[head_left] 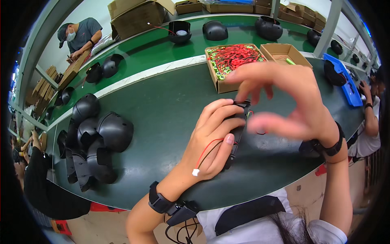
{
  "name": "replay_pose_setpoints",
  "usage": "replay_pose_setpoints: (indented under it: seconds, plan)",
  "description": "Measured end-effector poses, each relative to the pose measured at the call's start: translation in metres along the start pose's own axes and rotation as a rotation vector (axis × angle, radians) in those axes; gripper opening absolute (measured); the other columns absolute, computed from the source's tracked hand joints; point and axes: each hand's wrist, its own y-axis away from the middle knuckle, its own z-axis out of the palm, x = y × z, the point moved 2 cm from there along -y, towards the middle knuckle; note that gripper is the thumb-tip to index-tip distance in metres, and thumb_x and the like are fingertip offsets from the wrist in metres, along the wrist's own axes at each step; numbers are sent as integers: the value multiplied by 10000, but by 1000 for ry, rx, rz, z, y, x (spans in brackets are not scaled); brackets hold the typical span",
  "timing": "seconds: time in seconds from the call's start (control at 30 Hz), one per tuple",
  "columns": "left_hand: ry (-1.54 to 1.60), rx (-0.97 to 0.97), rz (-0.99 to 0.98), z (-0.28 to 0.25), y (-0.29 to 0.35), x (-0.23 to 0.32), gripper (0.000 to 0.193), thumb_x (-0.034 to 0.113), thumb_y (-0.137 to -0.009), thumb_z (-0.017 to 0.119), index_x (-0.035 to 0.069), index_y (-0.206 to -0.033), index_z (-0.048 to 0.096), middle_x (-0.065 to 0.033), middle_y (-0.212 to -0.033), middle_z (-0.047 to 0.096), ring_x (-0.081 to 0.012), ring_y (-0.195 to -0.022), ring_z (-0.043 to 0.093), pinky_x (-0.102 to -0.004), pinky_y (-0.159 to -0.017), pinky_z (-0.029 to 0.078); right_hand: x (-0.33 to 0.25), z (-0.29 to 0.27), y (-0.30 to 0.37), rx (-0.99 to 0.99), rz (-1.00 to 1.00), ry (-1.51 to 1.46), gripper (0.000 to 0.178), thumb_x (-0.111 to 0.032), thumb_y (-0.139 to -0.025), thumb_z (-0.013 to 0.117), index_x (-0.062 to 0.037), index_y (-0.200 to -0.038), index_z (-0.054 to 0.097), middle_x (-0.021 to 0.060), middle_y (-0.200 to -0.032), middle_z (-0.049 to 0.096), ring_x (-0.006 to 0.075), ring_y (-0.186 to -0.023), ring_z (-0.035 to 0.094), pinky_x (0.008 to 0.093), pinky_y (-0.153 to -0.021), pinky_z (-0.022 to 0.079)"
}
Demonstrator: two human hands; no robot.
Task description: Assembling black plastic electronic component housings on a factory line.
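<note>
My left hand (pixel 209 140) lies over a black plastic part (pixel 233 156) on the green table, fingers curled across it and pressing it down. Most of that part is hidden beneath the hand. A thin red and black cable with a white connector (pixel 196 172) runs from it over the back of my thumb. Above the part's right side hovers my right hand (pixel 298 95), with thumb and fingers apart and nothing visible between them. Motion blurs its fingertips. Another bit of red and green wire (pixel 250 112) shows beside the part, below the right hand.
Beyond my hands stands a cardboard box (pixel 219 86) of green cells with red wires, beside a second box (pixel 280 49) holding a green cell. Black rounded shells (pixel 115 131) are piled at left. More shells ride the green conveyor (pixel 142 49). A blue tray (pixel 344 81) and co-workers flank the table.
</note>
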Motion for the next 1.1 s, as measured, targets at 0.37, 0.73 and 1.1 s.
replay_pose_setpoints:
  seconds: [0.37,0.73,1.1]
  plan:
    - [-13,2,18,2,-4,-3,321,55,-823,439,-60,-1008,675,-190,-1102,649,-453,-1133,538,-545,-1076,334,67,50,78,124,962,-920,335,-134,-855,706,21,-1109,551,79,-887,669,119,-758,648,241,-633,529]
    - [-74,-2,16,0,-6,4,337,68,-813,420,-48,-1015,664,-197,-1089,639,-429,-1095,553,-539,-1073,337,41,32,73,8,516,-232,139,-54,-887,585,24,-980,652,100,-897,670,206,-750,633,334,-649,509]
    - [-99,-129,61,-5,-8,12,333,102,-852,435,-37,-1025,684,-192,-1124,646,-373,-1060,595,-560,-1064,338,20,37,41,114,-276,93,131,-97,-735,613,-10,-825,575,88,-721,574,253,-651,600,361,-584,511]
